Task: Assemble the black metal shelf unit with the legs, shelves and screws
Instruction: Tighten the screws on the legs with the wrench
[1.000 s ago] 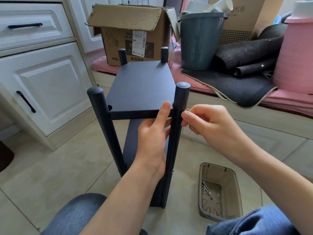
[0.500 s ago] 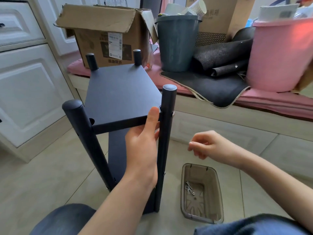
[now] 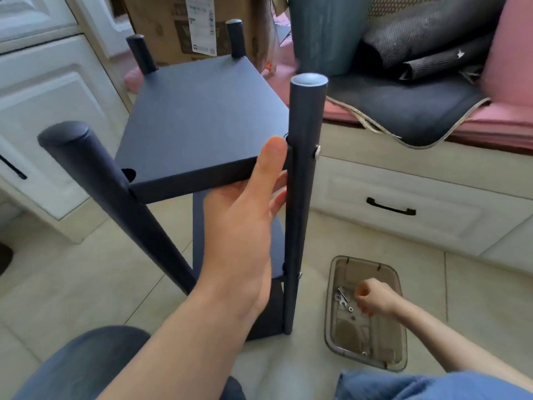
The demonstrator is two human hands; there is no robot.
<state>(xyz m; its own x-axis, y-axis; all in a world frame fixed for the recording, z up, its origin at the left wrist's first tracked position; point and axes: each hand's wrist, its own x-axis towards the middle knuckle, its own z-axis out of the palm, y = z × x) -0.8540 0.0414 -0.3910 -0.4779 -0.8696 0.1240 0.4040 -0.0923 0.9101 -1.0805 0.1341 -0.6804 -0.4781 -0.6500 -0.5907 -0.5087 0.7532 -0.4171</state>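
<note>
The black metal shelf unit stands upright on the tiled floor, its top shelf [image 3: 202, 119] fixed between round black legs. My left hand [image 3: 248, 226] grips the front edge of the top shelf beside the front right leg [image 3: 302, 183], thumb on top and fingers underneath. A silver screw [image 3: 317, 151] sits in that leg at shelf height. My right hand [image 3: 375, 297] reaches into the brown plastic tray [image 3: 334, 336] on the floor, fingers curled over loose screws and washers [image 3: 343, 298]; what it pinches is hidden.
White cabinets [image 3: 57, 111] stand at the left. A low drawer bench [image 3: 403, 192] with a pink cushion runs along the right, carrying a cardboard box [image 3: 161, 27], a grey bin [image 3: 326, 30] and dark mats [image 3: 418, 105]. My knees in jeans sit at the bottom.
My right hand left the front right leg and dropped down into the tray. The view moved closer to the shelf. My left hand kept its hold on the shelf edge.
</note>
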